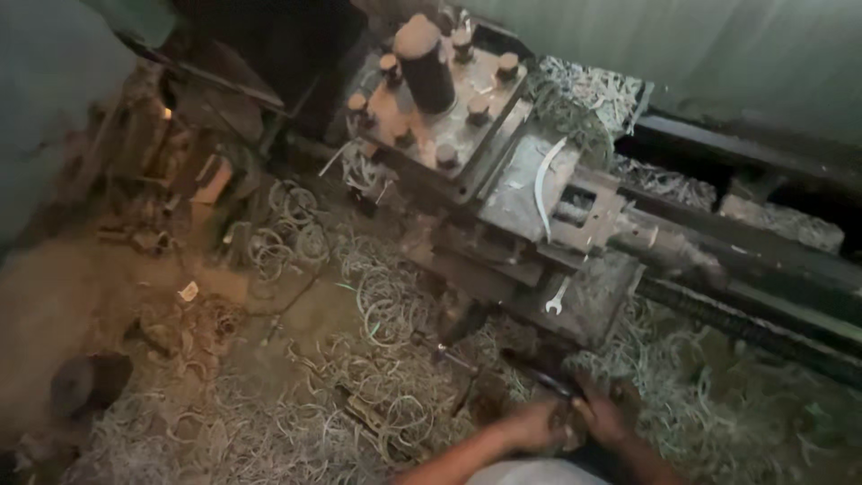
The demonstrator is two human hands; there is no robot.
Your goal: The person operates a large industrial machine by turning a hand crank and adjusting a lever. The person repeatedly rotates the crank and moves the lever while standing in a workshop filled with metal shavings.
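My left hand [530, 424] and right hand [600, 416] meet low on the lathe's [503, 171] front edge, both closed on a dark handle [548, 377]. A spanner [558, 295] lies on the ledge above. Metal shavings [377, 305] crowd the floor leftward.

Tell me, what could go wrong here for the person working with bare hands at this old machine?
Cuts seem the likeliest risk: both the left hand and right hand are bare and close together, right beside heaps of curled metal shavings. The small spanner lies loose near the edge of the machine carriage and might slip off into the shavings. The curved metal strip also rests loose on top and could fall.
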